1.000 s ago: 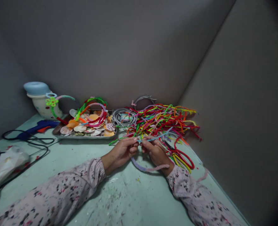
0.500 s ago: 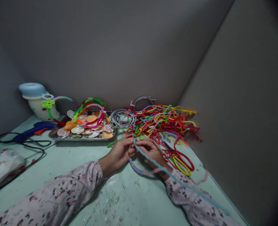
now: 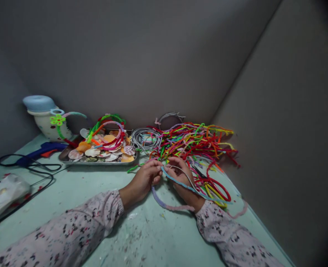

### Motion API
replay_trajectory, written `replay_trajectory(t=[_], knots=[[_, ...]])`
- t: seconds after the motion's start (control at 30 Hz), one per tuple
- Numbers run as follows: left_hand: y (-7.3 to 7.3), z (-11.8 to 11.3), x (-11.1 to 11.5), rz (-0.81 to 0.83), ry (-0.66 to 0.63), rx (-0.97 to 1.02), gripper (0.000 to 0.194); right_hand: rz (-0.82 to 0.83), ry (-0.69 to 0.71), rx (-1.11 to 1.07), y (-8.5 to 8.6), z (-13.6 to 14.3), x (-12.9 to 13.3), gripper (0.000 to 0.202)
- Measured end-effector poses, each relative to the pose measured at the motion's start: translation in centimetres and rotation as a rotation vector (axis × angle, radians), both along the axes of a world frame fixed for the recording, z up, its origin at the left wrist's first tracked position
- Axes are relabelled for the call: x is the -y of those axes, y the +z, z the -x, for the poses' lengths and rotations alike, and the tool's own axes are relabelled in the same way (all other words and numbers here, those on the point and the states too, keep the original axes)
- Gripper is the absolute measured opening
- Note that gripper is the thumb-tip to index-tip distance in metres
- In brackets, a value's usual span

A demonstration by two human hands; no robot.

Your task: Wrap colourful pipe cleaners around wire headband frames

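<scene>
Pale green table [image 3: 147, 237], dimly lit.
It runs speckled beneath the grip [image 3: 161, 167]; a plain grey back wall [image 3: 119, 63] rises beyond, meeting the right wall [image 3: 297, 129], rightward of the grip, along a slanting dark seam [image 3: 244, 66].

The camera (head-worn) looks forward and down across the table [image 3: 149, 237].

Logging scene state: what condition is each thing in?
left hand: fingers pinching blue strip
right hand: fingers curled, grip unclear
blue strip: tail loose
lilac-pink band: curved
jar: lid on
tray: holding shells
wire: coiled
scissors: opening unclear
glue gun: lying down
</scene>
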State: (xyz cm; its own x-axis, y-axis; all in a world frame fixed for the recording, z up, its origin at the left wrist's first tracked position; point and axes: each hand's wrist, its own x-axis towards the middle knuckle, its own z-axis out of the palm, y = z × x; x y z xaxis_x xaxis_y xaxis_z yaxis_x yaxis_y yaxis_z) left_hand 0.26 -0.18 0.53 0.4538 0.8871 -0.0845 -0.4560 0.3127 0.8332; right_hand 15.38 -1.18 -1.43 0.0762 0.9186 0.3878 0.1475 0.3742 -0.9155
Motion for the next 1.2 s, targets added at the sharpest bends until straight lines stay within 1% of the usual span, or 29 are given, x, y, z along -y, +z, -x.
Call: replay_trajectory(t=[0.13, 0.3, 0.37, 0.43, 0.67, 0.9, 1.03, 1.2], knots=[[-0.2, -0.1, 0.3, -0.098, 0.075, -0.099, 0.011, -0.062, -0.020, 0.125, 0.4, -0.2, 0.2, 0.014], [-0.4, -0.3, 0.5, -0.326, 0.207, -0.308, 0.019, -0.030, -0.036, 0.122, 0.2, -0.2, 0.4, 0.015], [-0.5, -0.3, 0.5, -0.408, 0.258, -0.384, 0.016, -0.029, -0.035, 0.138, 0.3, -0.1, 0.5, 0.014], [-0.7, -0.4, 0.5, -0.457, 0.288, -0.443, 0.013, -0.036, -0.039, 0.164, 0.4, -0.1, 0.6, 0.014], [-0.7, -0.1, 0.4, -0.512, 0.338, -0.534, 0.009, -0.073, -0.046, 0.189, 0.9, 0.0, 0.8, 0.011], [-0.7, 0.0, 0.6, -0.529, 0.340, -0.536, 0.012, -0.051, 0.002, 0.146, 0.9, -0.1, 1.0, 0.011], [-0.7, 0.0, 0.6, -0.542, 0.353, -0.531, 0.012, -0.053, 0.005, 0.142, 0.8, -0.1, 0.9, 0.011], [-0.3, 0.1, 0.8, -0.526, 0.349, -0.518, 0.012, -0.052, 0.027, 0.135, 1.0, -0.1, 1.1, 0.012]])
